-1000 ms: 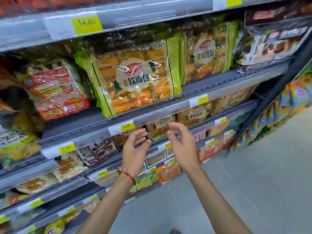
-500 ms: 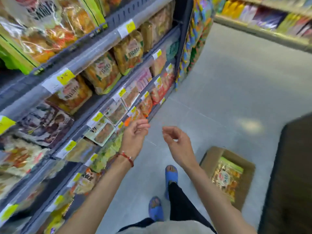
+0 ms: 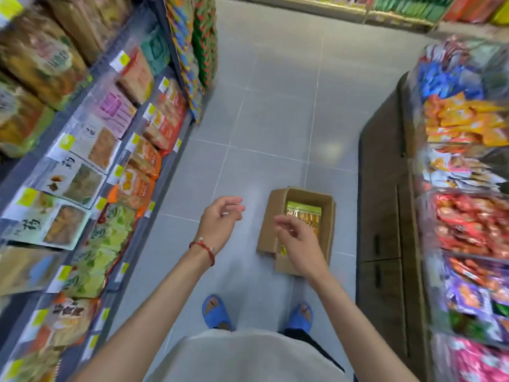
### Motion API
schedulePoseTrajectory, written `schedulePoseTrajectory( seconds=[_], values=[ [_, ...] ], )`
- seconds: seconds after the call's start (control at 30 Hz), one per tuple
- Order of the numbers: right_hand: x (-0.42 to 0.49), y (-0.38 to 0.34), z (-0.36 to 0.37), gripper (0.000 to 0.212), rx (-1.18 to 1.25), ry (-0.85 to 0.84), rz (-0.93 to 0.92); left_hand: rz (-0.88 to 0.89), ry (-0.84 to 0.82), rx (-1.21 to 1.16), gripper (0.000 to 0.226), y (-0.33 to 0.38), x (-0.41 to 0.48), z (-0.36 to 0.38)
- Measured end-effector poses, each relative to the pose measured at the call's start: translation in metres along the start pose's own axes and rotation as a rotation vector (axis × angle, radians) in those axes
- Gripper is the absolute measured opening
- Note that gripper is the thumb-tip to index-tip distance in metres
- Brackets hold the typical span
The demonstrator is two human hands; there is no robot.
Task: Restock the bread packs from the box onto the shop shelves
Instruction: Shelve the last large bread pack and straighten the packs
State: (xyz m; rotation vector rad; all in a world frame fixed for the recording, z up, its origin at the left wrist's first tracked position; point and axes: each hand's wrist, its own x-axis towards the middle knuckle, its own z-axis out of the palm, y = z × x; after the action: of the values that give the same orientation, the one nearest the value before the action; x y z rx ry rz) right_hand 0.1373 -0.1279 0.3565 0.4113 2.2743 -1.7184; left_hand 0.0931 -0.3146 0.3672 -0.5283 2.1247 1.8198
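Two bare hands are held out above the grey tiled floor [image 3: 275,111], and nothing is gripped by either. The left hand [image 3: 220,224] is seen with its fingers loosely curled and slightly parted, and a red bracelet [image 3: 205,248] is worn at its wrist. The right hand [image 3: 298,244] is raised in the same relaxed way, fingers loosely bent. In the head view it overlaps the near part of the cardboard box [image 3: 270,219] (whether the box is touched cannot be told).

The box is set on the floor with its top open, ahead of the person's right foot and near a brown wooden cabinet [image 3: 380,188]. One bread pack [image 3: 304,212], with a green band across its top and golden contents, is seen lying inside; how many more lie beneath it cannot be told.

The shop shelves [image 3: 80,95] are ranged along the left side, filled with packets and marked with yellow price tags [image 3: 123,58]. Blue slippers [image 3: 216,312] are worn on both feet. Bright snack packets [image 3: 468,224] are piled on the right, above the cabinet, and are much blurred.
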Motion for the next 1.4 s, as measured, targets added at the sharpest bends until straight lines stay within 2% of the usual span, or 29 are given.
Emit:
schedulePoseTrajectory(
  seconds=[0.13, 0.4, 0.83, 0.93, 1.1, 1.2, 1.33, 1.4],
  values=[
    [-0.003, 0.036, -0.084, 0.020, -0.011, 0.023, 0.059, -0.065, -0.037, -0.032, 0.028, 0.003, -0.013, 0.080],
    [0.010, 0.086, -0.211, 0.019, 0.029, 0.018, 0.171, -0.143, 0.081, -0.143, 0.019, -0.010, -0.018, 0.192],
    [0.110, 0.108, -0.248, 0.021, 0.014, 0.034, 0.288, -0.332, 0.022, -0.045, 0.020, -0.015, 0.073, 0.260],
    [0.144, 0.115, -0.252, 0.023, -0.021, 0.009, 0.299, -0.387, 0.068, -0.044, 0.021, -0.022, 0.104, 0.271],
    [0.209, 0.131, -0.263, 0.022, -0.096, -0.104, 0.292, -0.506, 0.144, -0.030, 0.010, -0.038, 0.146, 0.298],
    [0.258, 0.152, -0.268, 0.022, -0.161, -0.224, 0.286, -0.565, 0.192, -0.028, 0.015, -0.049, 0.165, 0.320],
    [0.322, 0.184, -0.274, 0.024, -0.302, -0.443, 0.270, -0.678, 0.313, -0.153, 0.016, -0.068, 0.187, 0.354],
    [0.348, 0.202, -0.275, 0.025, -0.368, -0.530, 0.258, -0.804, 0.358, -0.328, 0.015, -0.081, 0.198, 0.372]
  ],
)
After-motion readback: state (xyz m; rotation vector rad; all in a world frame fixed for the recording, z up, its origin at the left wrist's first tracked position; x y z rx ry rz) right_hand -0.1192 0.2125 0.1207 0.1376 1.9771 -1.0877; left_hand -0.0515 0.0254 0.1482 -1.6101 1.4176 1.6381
